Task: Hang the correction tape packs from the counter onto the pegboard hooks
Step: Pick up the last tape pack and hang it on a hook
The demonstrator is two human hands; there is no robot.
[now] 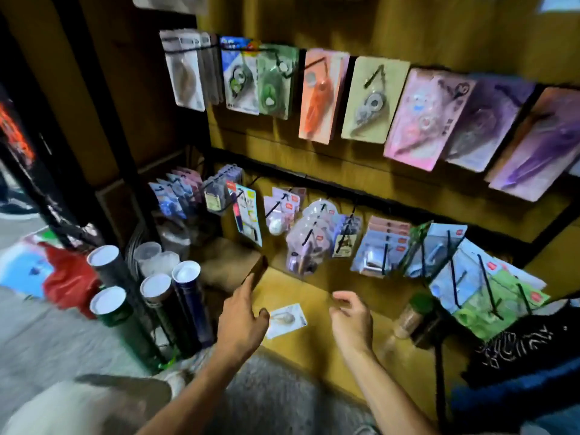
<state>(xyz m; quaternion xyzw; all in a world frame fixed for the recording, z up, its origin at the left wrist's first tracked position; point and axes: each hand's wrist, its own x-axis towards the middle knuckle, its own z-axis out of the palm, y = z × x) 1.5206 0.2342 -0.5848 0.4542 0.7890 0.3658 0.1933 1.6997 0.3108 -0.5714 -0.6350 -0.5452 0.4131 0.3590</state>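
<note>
Pickup step. Pack (286, 320) lying flat on surface (317, 346), between hands. Left hand (240, 321) reaching, fingers straight, thumb touching pack edge. Right hand (351, 321) hovering beside, loosely curled, holding nothing. Next: pinching pack, lifting toward free hook (485, 282).

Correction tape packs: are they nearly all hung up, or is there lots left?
Many packs already hang on the pegboard hooks. One correction tape pack lies flat on the counter. The left hand is right beside it, thumb at its edge; the right hand hovers open, holding nothing. That pack looks like the only one left.
</note>
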